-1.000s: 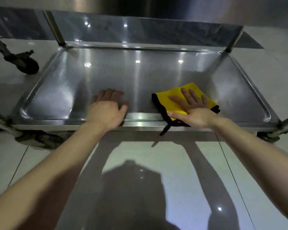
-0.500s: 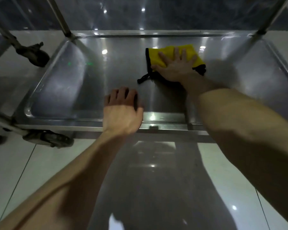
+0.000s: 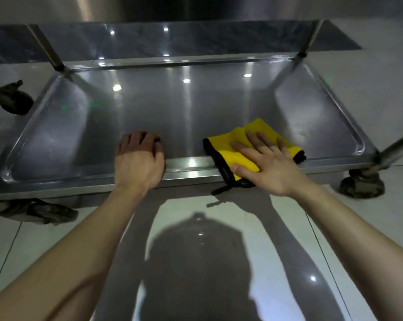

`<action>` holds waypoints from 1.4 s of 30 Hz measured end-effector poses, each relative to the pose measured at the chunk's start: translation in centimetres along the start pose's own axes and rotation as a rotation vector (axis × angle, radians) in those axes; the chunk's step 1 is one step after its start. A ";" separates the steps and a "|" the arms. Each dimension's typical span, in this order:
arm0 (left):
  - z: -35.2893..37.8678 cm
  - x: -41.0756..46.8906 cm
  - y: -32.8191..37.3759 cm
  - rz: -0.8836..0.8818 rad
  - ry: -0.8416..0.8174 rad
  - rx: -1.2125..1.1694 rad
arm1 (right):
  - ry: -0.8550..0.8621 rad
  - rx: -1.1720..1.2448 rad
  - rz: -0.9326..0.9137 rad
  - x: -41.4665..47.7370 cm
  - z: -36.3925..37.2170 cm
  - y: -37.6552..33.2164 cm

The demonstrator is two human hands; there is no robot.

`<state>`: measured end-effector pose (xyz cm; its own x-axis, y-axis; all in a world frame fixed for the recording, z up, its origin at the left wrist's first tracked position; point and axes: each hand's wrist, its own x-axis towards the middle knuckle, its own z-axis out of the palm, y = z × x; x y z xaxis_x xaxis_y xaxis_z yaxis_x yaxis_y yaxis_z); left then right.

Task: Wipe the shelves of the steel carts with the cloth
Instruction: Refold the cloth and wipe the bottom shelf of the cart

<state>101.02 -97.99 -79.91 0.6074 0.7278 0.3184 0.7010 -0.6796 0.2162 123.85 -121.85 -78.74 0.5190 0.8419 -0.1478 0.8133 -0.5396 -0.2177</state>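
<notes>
Centre of the frame: one steel shelf (image 3: 196, 112) with a raised rim, and one yellow cloth (image 3: 226, 147) lying at its front edge, right of centre, a black-trimmed corner hanging over the rim. Two hands, apart: left hand (image 3: 138, 163) at centre, fingers curled over the front rim; right hand (image 3: 267, 165) flat, fingers straight and spread, pressing on the cloth. Three wheels (image 3: 360, 185) at upper left, lower left and right; two posts (image 3: 48, 48) at the top corners.

L hand (image 3: 139, 163) fingers curled, R hand (image 3: 266, 164) flat, fingers spread.
</notes>
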 end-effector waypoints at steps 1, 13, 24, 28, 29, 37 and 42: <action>-0.1 0.0 0.0 0.003 -0.013 0.005 | 0.003 0.005 0.055 -0.7 -0.5 1.9; 3.0 0.4 14.2 0.184 -0.093 -0.095 | -0.001 -0.043 0.281 1.6 -1.4 6.7; 4.3 0.3 14.0 0.236 0.007 0.000 | 0.025 -0.026 0.349 19.1 -4.7 7.7; 4.4 0.3 14.1 0.219 0.019 -0.012 | -0.001 -0.056 0.199 22.0 -4.1 1.8; 4.4 0.3 14.0 0.215 0.022 -0.012 | -0.004 -0.065 0.144 22.1 -3.6 0.5; 4.4 0.3 13.8 0.249 0.009 -0.006 | 0.001 -0.035 0.074 20.2 -4.4 3.1; 4.5 0.5 13.9 0.232 -0.003 0.008 | 0.043 -0.010 0.338 15.6 -6.0 13.9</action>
<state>112.75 -106.65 -80.93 0.7536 0.5527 0.3558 0.5455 -0.8279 0.1307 144.84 -116.14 -78.25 0.7703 0.6150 -0.1686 0.5958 -0.7883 -0.1536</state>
